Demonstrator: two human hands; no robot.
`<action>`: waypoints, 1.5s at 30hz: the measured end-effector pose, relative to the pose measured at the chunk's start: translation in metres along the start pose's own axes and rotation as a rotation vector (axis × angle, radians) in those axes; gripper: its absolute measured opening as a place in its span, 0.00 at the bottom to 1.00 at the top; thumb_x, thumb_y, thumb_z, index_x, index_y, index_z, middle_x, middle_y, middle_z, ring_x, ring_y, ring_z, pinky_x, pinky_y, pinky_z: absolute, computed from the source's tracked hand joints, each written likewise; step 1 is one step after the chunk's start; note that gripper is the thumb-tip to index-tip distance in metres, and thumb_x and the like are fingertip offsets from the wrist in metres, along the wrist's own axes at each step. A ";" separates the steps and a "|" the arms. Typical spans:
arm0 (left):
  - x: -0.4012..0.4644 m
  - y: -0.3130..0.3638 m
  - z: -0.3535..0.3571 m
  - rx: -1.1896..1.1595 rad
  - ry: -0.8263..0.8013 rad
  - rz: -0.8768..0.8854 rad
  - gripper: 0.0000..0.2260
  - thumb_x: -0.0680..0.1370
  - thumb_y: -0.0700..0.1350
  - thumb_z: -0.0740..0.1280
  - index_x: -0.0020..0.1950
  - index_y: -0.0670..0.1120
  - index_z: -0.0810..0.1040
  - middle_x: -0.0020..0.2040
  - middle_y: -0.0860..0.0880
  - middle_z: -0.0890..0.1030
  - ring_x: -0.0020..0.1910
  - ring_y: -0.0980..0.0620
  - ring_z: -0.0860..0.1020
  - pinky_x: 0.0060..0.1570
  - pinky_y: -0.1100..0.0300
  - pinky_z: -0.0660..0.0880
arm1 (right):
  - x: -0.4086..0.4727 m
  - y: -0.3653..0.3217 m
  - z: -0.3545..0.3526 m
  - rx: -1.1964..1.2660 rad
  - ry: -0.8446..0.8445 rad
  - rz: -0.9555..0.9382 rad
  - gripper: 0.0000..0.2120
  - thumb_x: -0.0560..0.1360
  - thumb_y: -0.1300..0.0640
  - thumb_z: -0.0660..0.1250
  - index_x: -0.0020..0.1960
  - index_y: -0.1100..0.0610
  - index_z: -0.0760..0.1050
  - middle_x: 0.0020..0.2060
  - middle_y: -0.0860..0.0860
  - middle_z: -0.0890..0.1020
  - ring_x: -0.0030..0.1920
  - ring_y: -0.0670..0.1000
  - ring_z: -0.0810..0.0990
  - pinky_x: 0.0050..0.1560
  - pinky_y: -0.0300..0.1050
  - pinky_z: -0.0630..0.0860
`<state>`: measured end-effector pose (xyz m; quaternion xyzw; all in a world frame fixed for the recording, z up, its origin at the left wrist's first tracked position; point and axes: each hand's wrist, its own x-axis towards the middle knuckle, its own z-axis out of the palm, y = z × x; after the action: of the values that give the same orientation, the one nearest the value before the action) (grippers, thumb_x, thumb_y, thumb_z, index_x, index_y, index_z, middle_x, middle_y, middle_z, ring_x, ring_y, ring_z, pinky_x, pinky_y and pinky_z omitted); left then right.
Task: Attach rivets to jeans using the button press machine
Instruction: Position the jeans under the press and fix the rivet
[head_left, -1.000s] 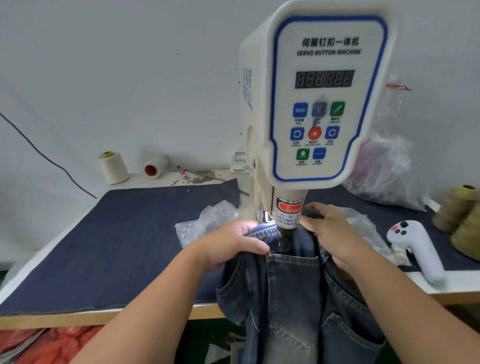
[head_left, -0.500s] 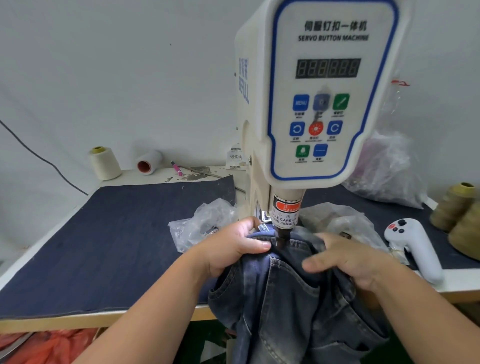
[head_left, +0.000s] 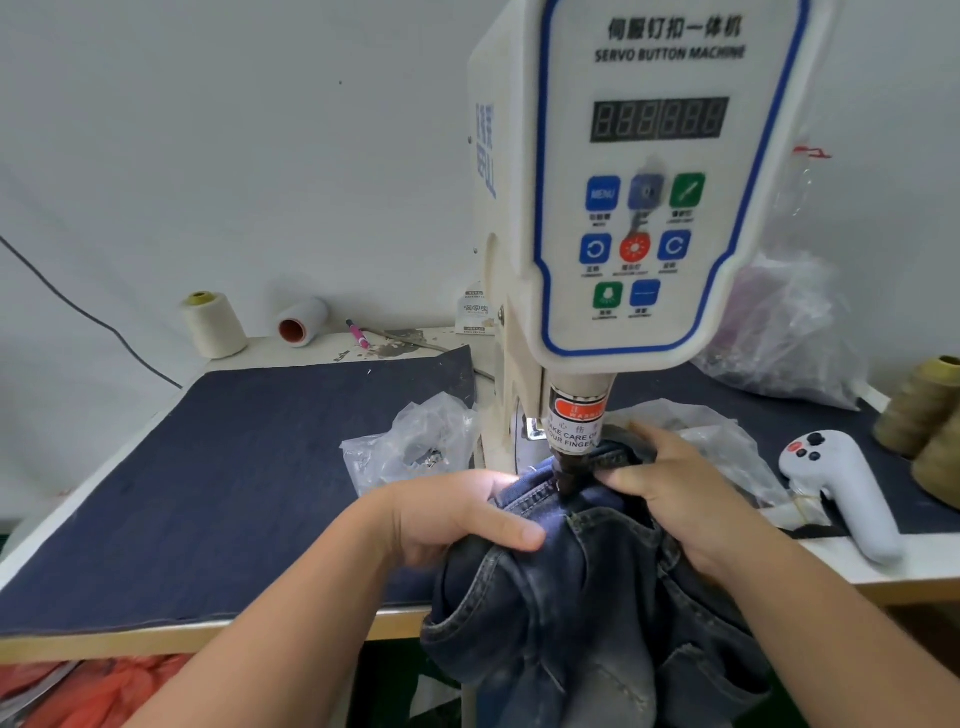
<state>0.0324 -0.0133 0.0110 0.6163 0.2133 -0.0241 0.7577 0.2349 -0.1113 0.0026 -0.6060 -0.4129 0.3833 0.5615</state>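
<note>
We have the jeans (head_left: 587, 582) bunched under the button press machine (head_left: 644, 208), the waistband end up on the die at about 12 o'clock from our wrists and the rest hanging off the table (head_left: 156, 631) edge toward 6 o'clock. Our left hand (head_left: 457, 514) grips a fold of denim at 9 o'clock of the punch (head_left: 569, 470), thumb curled over the top. Our right hand (head_left: 675, 493) pinches the waistband at 3 o'clock of the punch, fingers curled round the cloth.

The denim is soft and floppy but thick at the seams, so it should bend readily yet resist lying flat where layers stack. The hanging part looks heavy enough to drag the work off the die, so we judge both holds are best kept close on either side of the punch, on the stitched edges where the cloth is stiffest. Whether a rivet sits under the punch we cannot tell; it is hidden.
</note>
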 end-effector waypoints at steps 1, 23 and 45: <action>-0.002 -0.002 0.001 -0.023 -0.040 -0.007 0.26 0.65 0.44 0.81 0.60 0.39 0.77 0.56 0.40 0.81 0.53 0.44 0.81 0.58 0.51 0.78 | 0.003 0.000 0.003 -0.026 0.007 -0.008 0.13 0.71 0.72 0.69 0.50 0.57 0.80 0.44 0.56 0.86 0.43 0.50 0.85 0.42 0.39 0.80; -0.005 -0.030 0.013 -0.213 0.368 0.219 0.13 0.76 0.45 0.71 0.57 0.40 0.83 0.57 0.35 0.83 0.55 0.39 0.83 0.53 0.50 0.80 | 0.016 0.011 -0.001 -0.062 0.184 -0.069 0.15 0.72 0.69 0.70 0.48 0.50 0.81 0.41 0.47 0.86 0.42 0.44 0.85 0.40 0.34 0.76; 0.003 -0.039 0.008 -0.084 0.695 0.167 0.12 0.67 0.47 0.73 0.49 0.46 0.86 0.48 0.41 0.86 0.49 0.42 0.85 0.53 0.49 0.80 | 0.007 0.030 0.005 -0.120 0.105 0.012 0.10 0.71 0.64 0.73 0.44 0.48 0.82 0.37 0.44 0.86 0.36 0.41 0.83 0.36 0.36 0.72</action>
<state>0.0261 -0.0298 -0.0251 0.5713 0.4080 0.2578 0.6639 0.2354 -0.1036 -0.0278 -0.6604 -0.4014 0.3288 0.5428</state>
